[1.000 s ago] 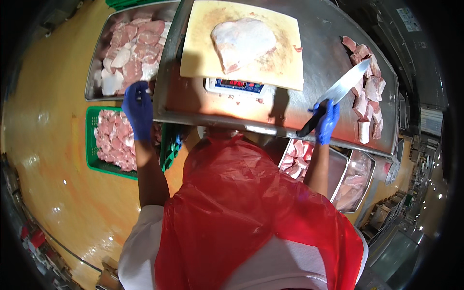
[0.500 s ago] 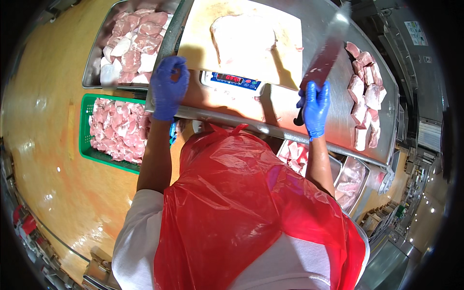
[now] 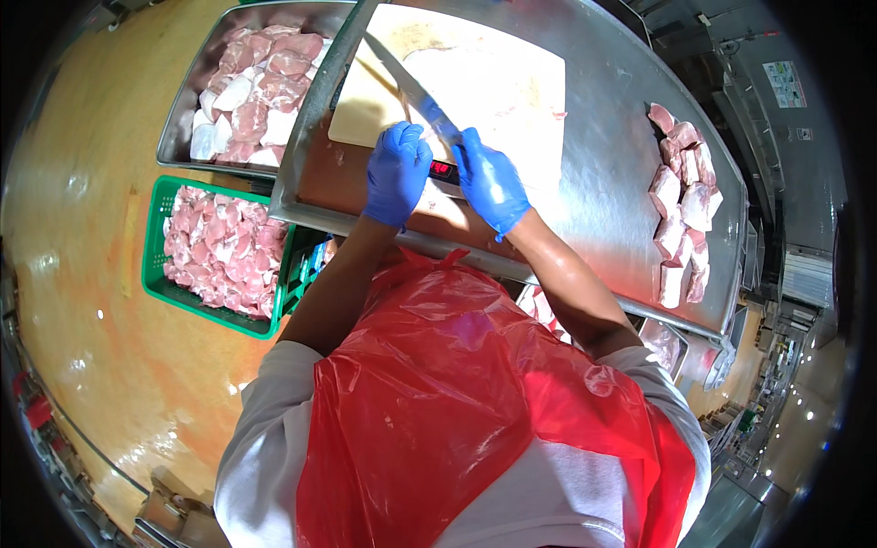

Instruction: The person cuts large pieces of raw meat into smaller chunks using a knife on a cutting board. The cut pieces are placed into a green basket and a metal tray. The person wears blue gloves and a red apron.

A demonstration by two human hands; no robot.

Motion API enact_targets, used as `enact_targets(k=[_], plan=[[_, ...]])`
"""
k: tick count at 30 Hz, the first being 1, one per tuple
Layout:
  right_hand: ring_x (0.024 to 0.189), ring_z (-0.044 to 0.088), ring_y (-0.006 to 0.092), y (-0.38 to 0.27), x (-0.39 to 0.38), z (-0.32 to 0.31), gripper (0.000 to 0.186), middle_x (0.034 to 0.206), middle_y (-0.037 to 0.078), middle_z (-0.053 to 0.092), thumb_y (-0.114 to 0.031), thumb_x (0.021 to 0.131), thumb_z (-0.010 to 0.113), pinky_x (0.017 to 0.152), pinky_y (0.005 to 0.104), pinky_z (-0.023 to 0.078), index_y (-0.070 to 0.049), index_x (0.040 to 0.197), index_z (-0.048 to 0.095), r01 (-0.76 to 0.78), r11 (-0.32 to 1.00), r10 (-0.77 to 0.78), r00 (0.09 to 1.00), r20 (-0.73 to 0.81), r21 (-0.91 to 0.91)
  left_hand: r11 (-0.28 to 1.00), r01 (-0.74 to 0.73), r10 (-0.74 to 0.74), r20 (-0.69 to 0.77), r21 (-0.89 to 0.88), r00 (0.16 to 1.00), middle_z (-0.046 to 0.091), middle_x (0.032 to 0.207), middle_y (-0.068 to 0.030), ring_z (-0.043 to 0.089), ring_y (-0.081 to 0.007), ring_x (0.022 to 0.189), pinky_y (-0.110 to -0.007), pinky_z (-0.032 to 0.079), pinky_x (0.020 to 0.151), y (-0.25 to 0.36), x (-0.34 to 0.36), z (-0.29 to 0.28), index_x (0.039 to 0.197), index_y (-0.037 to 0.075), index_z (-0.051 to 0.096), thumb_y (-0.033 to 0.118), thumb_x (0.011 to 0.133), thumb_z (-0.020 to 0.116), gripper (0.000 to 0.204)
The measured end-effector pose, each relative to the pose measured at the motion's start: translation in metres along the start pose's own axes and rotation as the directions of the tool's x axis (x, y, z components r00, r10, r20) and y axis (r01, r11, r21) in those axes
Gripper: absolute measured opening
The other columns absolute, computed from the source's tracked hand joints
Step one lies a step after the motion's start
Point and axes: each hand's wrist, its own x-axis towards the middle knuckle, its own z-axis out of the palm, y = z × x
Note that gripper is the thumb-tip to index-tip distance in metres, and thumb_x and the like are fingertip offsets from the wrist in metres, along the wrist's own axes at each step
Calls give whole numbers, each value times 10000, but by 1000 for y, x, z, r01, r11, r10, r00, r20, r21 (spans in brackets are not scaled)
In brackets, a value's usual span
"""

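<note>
My left hand, in a blue glove, is curled closed at the front edge of the cutting board; whatever its fingers hold, if anything, is hidden. My right hand, also gloved, grips the knife, whose long blade angles up and left across the board. A large piece of pale meat on the board is washed out by glare. Under the board a scale with a red display is partly hidden by my hands.
A steel tray of meat slices and a green crate of pieces lie to the left. Chunks of meat line the right of the steel table. More trays sit below the table's front edge.
My right hand has brought the knife leftward from the table's right side to over the board. My left hand has moved rightward from the table's left corner toward it.
</note>
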Motion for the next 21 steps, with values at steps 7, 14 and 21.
enact_targets(k=[7,14,21], plan=[[800,672,456,-18,28,-16,317,886,251,683,-129,953,521,681,537,526,-51,1254,458,32,990,-6,981,192,-134,997,71,-71,-4,24,997,699,989,-148,673,-329,932,-415,552,843,-3,-3,3,955,33,704,65,814,688,145],[768,639,493,35,-50,-72,235,857,281,654,-96,944,508,636,571,501,-61,1158,416,21,954,114,897,428,-298,998,70,-70,-19,-6,997,702,922,-142,679,-332,870,-418,559,797,-5,-3,-2,903,44,706,58,787,692,118],[639,658,412,52,-101,-139,207,790,206,651,-106,971,523,545,498,526,-80,1175,504,98,846,153,897,414,-524,970,225,-235,118,91,965,656,798,-117,660,-313,772,-421,540,715,-13,-6,-34,837,82,690,115,783,698,63]])
